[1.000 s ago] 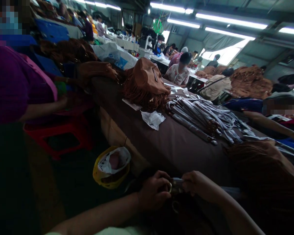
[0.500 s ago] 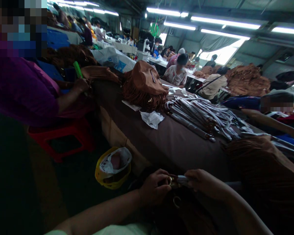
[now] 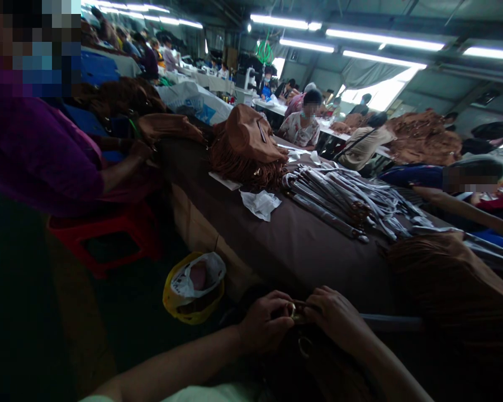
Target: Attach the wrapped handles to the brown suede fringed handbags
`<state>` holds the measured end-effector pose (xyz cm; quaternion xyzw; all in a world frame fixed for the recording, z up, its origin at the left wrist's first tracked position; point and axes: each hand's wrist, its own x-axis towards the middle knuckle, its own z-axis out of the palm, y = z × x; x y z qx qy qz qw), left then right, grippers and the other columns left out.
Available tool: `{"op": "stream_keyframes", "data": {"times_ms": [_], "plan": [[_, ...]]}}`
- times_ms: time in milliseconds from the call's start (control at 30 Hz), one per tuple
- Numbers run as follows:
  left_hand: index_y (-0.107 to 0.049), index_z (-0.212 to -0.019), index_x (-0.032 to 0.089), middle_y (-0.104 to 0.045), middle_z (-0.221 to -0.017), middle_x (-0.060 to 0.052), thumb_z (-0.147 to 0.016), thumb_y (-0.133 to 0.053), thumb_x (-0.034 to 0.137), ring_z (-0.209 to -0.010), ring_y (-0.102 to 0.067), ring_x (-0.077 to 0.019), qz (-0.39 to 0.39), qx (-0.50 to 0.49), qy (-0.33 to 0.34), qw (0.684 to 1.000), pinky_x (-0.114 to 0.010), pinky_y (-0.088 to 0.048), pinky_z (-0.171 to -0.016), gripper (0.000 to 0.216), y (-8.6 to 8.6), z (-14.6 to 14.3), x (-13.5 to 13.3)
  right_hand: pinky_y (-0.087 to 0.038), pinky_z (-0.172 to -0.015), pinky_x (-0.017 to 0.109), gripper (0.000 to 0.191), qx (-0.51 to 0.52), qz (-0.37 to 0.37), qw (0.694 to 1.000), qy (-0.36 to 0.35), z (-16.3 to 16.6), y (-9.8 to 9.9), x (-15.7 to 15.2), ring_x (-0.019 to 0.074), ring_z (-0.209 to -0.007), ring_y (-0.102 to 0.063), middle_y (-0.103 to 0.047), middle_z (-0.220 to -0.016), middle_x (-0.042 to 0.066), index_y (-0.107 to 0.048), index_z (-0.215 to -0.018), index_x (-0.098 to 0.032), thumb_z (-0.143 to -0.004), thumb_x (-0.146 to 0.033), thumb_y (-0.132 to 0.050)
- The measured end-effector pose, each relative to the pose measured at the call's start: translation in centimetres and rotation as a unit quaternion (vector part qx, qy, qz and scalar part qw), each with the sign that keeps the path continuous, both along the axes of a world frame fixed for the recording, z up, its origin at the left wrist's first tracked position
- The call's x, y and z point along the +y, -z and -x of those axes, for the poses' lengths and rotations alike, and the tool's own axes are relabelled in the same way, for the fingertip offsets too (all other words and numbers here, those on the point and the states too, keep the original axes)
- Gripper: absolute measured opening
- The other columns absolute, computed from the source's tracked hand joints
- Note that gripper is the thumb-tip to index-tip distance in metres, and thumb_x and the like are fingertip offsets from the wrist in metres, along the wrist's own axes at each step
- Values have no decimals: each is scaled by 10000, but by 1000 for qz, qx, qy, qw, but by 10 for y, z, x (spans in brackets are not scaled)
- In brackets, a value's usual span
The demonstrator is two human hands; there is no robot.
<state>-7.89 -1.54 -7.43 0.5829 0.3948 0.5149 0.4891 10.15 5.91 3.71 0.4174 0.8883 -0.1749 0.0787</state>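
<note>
Low in front of me, my left hand (image 3: pixel 265 322) pinches a gold metal ring (image 3: pixel 292 311) between thumb and fingers. Right beside it, my right hand (image 3: pixel 334 314) is closed on the brown end of a strap, its fingertips close to the ring. A pale, wrapped length of strap (image 3: pixel 394 322) runs out to the right behind that hand. Beneath both hands lies a dark brown bag (image 3: pixel 314 371) in shadow, with another ring (image 3: pixel 304 347) showing on it. Whether the strap is joined to the ring is too dark to tell.
Wrapped straps (image 3: pixel 339 201) lie heaped on the brown-covered table (image 3: pixel 297 245). A fringed brown bag (image 3: pixel 249 139) stands behind; more fringe (image 3: pixel 452 285) is at right. A yellow bin (image 3: pixel 171 310) is on the floor. A person in purple (image 3: pixel 37 151) sits left on a red stool (image 3: pixel 104 229).
My right hand has shifted slightly left along the strap, nearer the ring, and now covers its brown end. My left hand stays put. The person in purple has lowered a green brush.
</note>
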Motion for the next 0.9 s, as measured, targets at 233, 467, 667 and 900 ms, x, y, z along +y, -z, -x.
{"op": "stream_keyframes", "data": {"times_ms": [233,467,667,900], "plan": [[-649,-920,167,-575,-1072,-68,-848,-570,485,-922,-577,-160,-30,79,-2,996,-253,-454,-812,335,-1,-2,-2,-349,-697,288,265,19,24,999,37,-3,-4,-3,175,-764,-583,-656,-767,11,-607,-750,-218,-924,-332,-443],[-608,-1047,184,-618,-890,-42,-855,-514,568,-716,-591,-137,-143,282,24,948,-234,-422,-630,440,8,-8,-8,-300,-522,242,340,1,130,989,76,-8,-11,-1,129,-588,-541,-611,-646,-1,-602,-707,-190,-897,-430,-454],[-611,-963,190,-635,-850,-26,-855,-504,594,-665,-610,-126,-214,362,44,906,-240,-389,-533,432,7,-12,-9,-270,-420,209,443,17,236,965,111,-16,7,-4,87,-450,-442,-481,-514,-32,-579,-666,-164,-873,-535,-454],[-614,-921,181,-640,-804,-20,-860,-481,606,-629,-611,-125,-255,390,57,883,-253,-363,-486,450,8,-14,-9,-223,-332,193,475,40,318,929,185,-19,27,1,59,-349,-327,-375,-450,-71,-571,-676,-166,-796,-622,-508]]}}
